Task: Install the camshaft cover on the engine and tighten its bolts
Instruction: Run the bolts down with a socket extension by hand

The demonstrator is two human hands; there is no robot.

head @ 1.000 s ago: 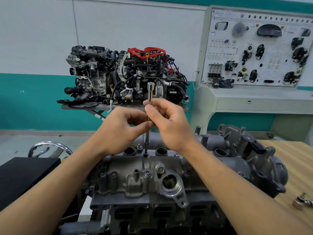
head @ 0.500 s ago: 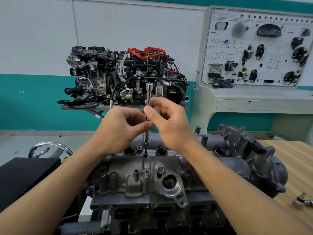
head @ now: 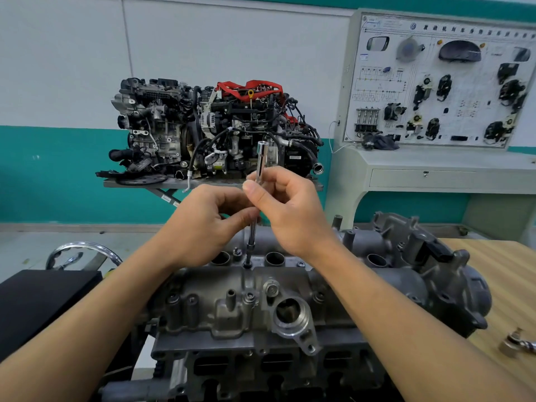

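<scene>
A person's right hand (head: 290, 210) pinches the upper shaft of a slim chrome extension bar (head: 261, 161) between thumb and curled fingers. The left hand (head: 200, 224), at 8 o'clock of it, pinches the shaft lower down, a two-point hold that seems meant to keep the tool upright for fingertip spinning. The bar's tip sits on a small dark bolt (head: 248, 264) at 6 o'clock of the grip, on the grey cast-aluminium camshaft cover (head: 220, 281), which lies seated on the engine at mid-frame. No ratchet is fitted, suggesting hand-starting before final tightening. A fully dressed display engine (head: 217, 132) stands at 12 o'clock, and a wired training board (head: 435, 88) at 2 o'clock.
</scene>
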